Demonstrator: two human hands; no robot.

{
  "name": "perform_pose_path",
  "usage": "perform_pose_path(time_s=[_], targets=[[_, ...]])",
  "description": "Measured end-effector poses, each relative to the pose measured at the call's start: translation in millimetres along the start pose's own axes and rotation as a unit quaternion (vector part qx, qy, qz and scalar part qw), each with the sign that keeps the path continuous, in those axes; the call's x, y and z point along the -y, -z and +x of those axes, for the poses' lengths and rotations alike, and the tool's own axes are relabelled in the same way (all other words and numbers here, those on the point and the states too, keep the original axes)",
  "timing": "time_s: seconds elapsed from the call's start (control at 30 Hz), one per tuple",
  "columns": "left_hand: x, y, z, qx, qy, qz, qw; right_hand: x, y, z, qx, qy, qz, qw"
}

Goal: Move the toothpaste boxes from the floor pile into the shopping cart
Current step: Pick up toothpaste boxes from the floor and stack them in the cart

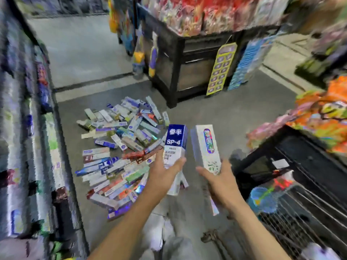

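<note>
1. Left hand (165,171) grips a blue-and-white toothpaste box (175,147) upright.
2. Right hand (219,182) grips a white holographic-label box (205,147) beside it.
3. Both boxes are held above the floor pile of toothpaste boxes (120,147); the wire shopping cart (300,218) stands right.

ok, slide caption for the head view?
Each hand, left hand and right hand, holds a toothpaste box above the floor pile, shopping cart at right.

I look down on a shop aisle with a grey concrete floor (90,53), blurred stocked shelving (20,128) along the left, a dark display stand (187,59) heaped with red snack packets ahead, and a second dark stand (309,156) carrying orange packets at right.
</note>
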State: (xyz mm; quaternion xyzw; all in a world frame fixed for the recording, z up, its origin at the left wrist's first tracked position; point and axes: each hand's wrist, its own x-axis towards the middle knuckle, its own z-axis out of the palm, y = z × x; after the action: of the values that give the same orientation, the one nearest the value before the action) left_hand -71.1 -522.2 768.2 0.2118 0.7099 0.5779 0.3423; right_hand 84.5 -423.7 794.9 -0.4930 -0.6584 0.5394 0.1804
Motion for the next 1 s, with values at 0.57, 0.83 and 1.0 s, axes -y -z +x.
perform_pose_path(time_s=[0.57, 0.83, 1.0], targets=[[3.4, -322.9, -122.0, 0.413, -0.088, 0.225, 0.878, -173.4, 287.3, -187.6, -0.359, -0.172, -0.049, 0.916], [39.2, -477.9, -173.4, 0.445, -0.124, 0.329, 0.824, -301.1, 431.6, -231.0, -0.288, -0.265, -0.158, 0.906], [76.9, -522.6, -172.8, 0.434, -0.115, 0.358, 0.819, -369.1, 466.7, -220.5, -0.24, -0.282, -0.216, 0.903]])
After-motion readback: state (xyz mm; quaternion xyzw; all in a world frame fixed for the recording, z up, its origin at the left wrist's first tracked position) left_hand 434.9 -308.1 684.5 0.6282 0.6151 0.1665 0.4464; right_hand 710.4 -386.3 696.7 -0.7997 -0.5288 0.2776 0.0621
